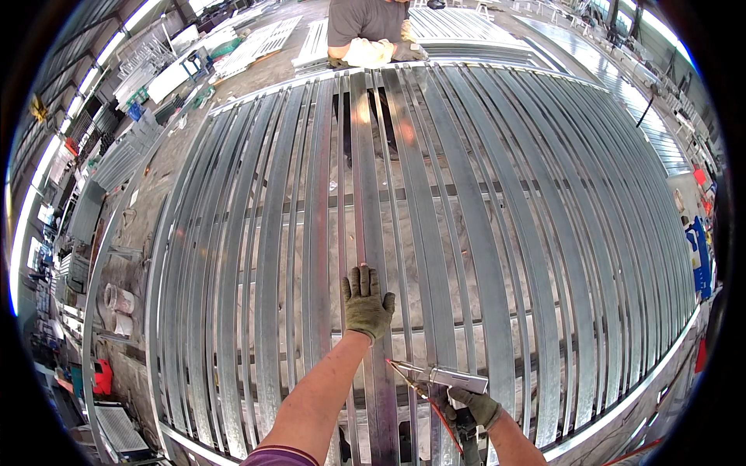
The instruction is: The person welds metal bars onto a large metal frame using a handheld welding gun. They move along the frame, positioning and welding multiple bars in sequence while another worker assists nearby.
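Observation:
My left hand (367,305), in an olive work glove, lies flat with its fingers stretched forward on a long galvanized metal slat (366,171) near the middle of a wide slatted panel. To its lower right, my right hand (475,407), also gloved, is wrapped round the dark grip of a handheld welding gun (447,378). The gun has a flat silver body and a thin nozzle pointing left, with a small reddish spot at its tip beside the slat. A red-orange hose (444,423) runs down from it. The grip hides part of my right fingers.
Across the panel, another person (367,27) leans at its far edge with gloved hands there. Steel crossbars (326,200) run under the slats. White buckets (119,299) and a red object (102,377) stand left; a blue item (699,256) is at right. Stacked metal panels (458,35) lie behind.

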A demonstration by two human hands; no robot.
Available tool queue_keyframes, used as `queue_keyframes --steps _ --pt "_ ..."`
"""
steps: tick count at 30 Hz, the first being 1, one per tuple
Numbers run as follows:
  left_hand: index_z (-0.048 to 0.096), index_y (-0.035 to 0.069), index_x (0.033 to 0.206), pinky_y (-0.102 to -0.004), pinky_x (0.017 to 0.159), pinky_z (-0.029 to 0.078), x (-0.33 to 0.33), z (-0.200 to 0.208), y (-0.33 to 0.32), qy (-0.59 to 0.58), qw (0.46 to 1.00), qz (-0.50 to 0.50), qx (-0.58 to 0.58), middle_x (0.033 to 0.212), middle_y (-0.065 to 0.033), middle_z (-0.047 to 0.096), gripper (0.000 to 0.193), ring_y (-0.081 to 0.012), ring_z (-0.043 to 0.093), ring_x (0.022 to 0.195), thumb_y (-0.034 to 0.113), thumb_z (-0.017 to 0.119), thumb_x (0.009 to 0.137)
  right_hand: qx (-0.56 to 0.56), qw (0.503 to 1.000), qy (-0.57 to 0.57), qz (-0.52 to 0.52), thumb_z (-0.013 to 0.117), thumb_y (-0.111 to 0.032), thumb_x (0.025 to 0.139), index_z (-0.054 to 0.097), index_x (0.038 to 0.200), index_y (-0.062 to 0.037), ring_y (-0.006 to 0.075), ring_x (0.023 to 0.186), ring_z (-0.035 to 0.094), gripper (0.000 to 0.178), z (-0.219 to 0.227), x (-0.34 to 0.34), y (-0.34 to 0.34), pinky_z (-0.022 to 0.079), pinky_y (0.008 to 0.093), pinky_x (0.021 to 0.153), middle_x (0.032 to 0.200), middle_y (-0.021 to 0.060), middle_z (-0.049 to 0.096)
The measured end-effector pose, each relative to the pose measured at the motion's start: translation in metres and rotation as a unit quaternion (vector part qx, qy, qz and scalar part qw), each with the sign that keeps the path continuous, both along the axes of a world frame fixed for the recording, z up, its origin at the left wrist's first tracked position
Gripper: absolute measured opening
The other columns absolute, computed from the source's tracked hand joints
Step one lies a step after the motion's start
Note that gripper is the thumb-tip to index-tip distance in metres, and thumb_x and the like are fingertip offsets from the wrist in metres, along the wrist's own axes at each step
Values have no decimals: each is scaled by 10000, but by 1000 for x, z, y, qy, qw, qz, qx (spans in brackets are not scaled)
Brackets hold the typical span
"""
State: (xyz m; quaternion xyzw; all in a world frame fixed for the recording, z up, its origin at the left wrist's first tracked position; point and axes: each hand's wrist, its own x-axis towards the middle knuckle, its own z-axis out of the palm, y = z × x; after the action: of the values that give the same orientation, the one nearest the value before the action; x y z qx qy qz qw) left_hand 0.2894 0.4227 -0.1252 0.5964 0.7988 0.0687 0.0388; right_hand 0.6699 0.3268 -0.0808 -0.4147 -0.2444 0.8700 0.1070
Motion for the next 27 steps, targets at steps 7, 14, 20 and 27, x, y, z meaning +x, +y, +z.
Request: queue_keyframes --steps 7,14,20,27 --pt "281 -36 1743 -633 1391 33 0 -1 0 -11 1000 -1 5 1862 -245 152 866 -458 101 1725 513 492 1107 -14 1000 10 -6 812 -334 1051 720 1229 -44 185 665 715 352 -4 0 1 606 354 594 826 86 745" --pt "286 -40 1738 -636 1390 31 -1 -3 1 -5 1000 -2 5 1858 -249 160 869 -466 101 1722 517 497 1105 -3 999 39 21 812 -356 1048 715 1227 -29 187 659 702 385 -10 3 1 624 378 591 814 92 730" --pt "299 -44 1731 -638 1391 33 0 3 -1 -21 1000 -3 14 1856 -251 168 864 -470 104 1721 502 517 1098 7 999 43 16 808 -364 1049 716 1225 -38 185 671 703 382 -5 0 2 630 386 602 843 89 737" --pt "263 -19 1756 -611 1402 56 0 -1 0 2 999 -15 36 1854 -244 187 833 -441 116 1728 438 521 1108 -67 997 -32 -18 752 -352 1087 758 1208 -40 210 677 699 334 -5 -1 1 614 382 606 833 88 726"
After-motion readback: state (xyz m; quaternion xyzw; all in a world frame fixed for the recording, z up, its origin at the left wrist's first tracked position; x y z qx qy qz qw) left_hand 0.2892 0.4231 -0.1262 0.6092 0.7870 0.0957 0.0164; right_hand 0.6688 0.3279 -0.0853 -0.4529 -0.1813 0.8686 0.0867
